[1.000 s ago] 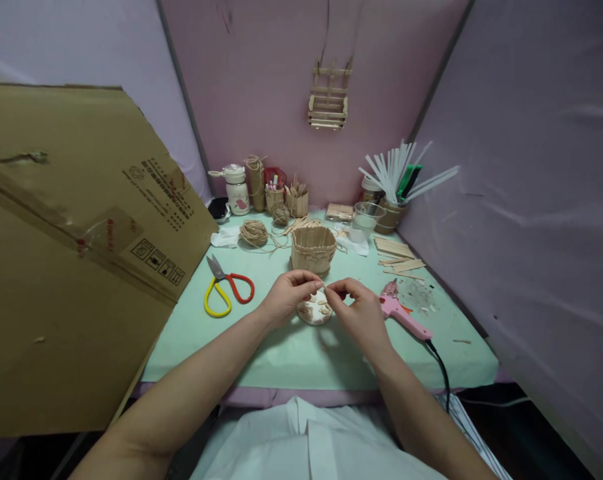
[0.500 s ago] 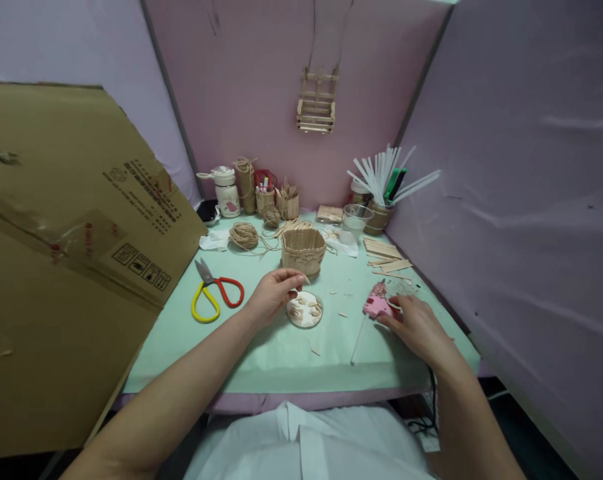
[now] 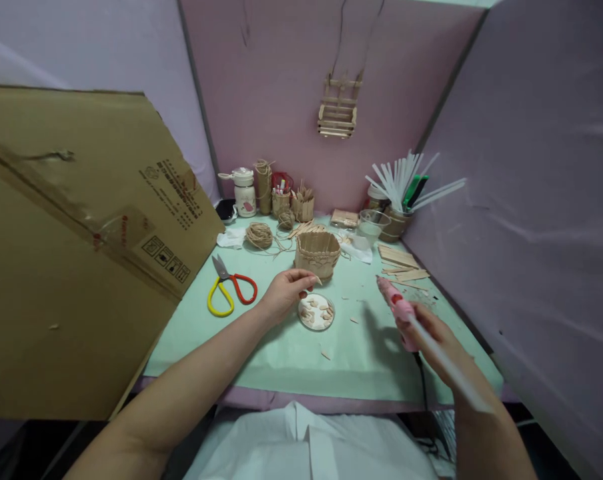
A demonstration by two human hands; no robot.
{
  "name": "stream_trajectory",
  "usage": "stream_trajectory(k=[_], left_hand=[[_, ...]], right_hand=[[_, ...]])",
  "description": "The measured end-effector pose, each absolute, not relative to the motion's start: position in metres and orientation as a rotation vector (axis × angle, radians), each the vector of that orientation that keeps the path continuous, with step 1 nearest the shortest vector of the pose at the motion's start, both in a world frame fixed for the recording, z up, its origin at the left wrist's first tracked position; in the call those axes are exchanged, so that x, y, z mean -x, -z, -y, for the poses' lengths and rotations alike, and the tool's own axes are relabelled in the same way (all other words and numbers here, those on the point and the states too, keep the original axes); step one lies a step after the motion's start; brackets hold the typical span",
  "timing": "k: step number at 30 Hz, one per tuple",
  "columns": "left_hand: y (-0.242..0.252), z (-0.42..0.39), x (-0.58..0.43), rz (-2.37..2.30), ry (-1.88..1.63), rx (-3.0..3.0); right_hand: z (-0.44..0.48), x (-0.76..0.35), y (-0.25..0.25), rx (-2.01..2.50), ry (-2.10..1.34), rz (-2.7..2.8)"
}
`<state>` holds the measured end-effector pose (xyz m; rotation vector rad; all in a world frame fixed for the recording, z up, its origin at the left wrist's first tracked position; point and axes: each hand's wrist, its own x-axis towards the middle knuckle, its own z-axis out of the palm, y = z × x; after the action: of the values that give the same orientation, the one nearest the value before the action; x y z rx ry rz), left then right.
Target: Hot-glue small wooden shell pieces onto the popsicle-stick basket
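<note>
My left hand (image 3: 287,293) pinches a small pointed wooden piece (image 3: 318,281) above a round dish (image 3: 316,327) that holds several similar pieces. Just behind those fingers stands a basket made of wooden sticks (image 3: 317,257), with trim along its side. On the right, my right hand (image 3: 434,337) grips a pink hot glue gun (image 3: 400,310) by its handle, raised off the table. Its nozzle points forward and to the left, and a long white glue stick (image 3: 449,367) juts from its rear over my forearm.
Scissors (image 3: 226,287) with red and yellow handles lie left. Twine (image 3: 259,235), a bottle (image 3: 244,193), a plastic cup (image 3: 371,227) and a pot of glue sticks (image 3: 394,223) line the back. Flat wooden sticks (image 3: 399,257) lie right. A large cardboard sheet (image 3: 81,267) leans at left.
My right hand has picked up the glue gun from the table and turned its nozzle forward. My left hand still pinches the wooden piece by the dish. The whole view has shifted slightly.
</note>
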<state>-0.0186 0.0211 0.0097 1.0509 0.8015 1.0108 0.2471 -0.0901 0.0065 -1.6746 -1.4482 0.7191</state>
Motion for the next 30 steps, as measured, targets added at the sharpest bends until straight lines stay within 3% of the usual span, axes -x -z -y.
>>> stream_trajectory(k=[4,30], left_hand=[[-0.008,-0.021,0.018,-0.848,-1.020,-1.143],[-0.009,-0.016,0.017,-0.864,-0.957,-1.252]], right_hand=[[0.102,-0.216,-0.013,1.493,-0.882,1.306],[0.099,-0.184,-0.007,1.465,-0.679,1.384]])
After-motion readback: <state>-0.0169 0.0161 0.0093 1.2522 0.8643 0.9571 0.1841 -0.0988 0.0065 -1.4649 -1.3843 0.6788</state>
